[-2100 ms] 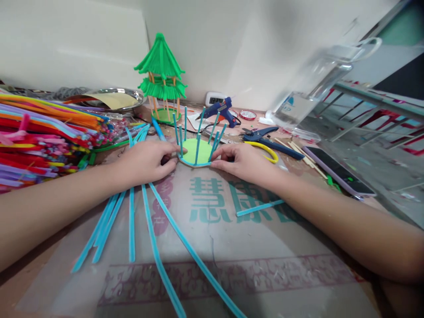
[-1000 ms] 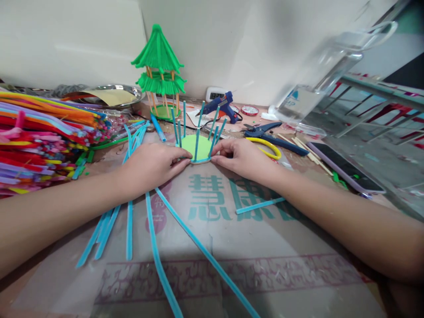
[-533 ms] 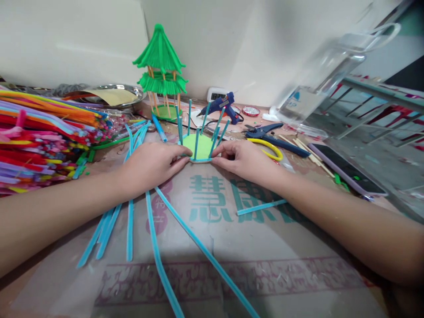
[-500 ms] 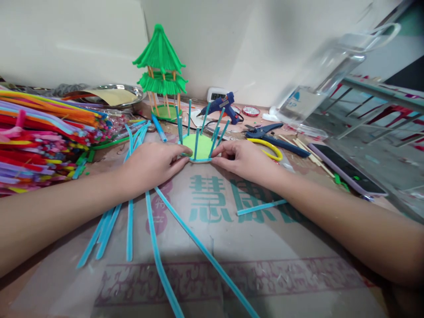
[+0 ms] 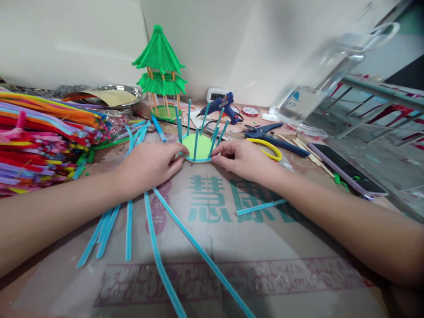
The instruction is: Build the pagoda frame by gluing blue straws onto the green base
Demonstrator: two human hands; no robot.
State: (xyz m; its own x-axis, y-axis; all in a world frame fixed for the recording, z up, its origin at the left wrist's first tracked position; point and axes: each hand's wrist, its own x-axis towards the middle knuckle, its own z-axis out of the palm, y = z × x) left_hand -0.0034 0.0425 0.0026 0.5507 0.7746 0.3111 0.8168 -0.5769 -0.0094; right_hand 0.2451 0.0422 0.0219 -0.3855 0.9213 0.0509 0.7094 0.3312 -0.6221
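A round light-green base [image 5: 202, 142] rests on the plastic sheet, with several upright blue sticks [image 5: 196, 143] around its rim. A blue pipe cleaner [image 5: 200, 161] lines the base's front edge. My left hand [image 5: 154, 164] pinches at the left side of this edge, thumb and forefinger close together. On the right side, my right hand [image 5: 243, 160] pinches the same edge with its thumb and forefinger. Long blue pipe cleaners [image 5: 159, 256] run from under my left hand toward the front. A short blue pipe cleaner [image 5: 260, 207] lies below my right wrist.
A green two-tiered pavilion model [image 5: 160, 66] stands behind. Near it lie a blue glue gun [image 5: 220, 106], cutting pliers [image 5: 274, 134] and yellow-handled scissors [image 5: 273, 152]. A phone [image 5: 346, 168] and a clear bottle [image 5: 318, 79] are at right. Colourful pipe cleaners [image 5: 43, 141] are piled at left.
My left hand has shifted very slightly left along the base's edge. My right hand and the base look almost unchanged.
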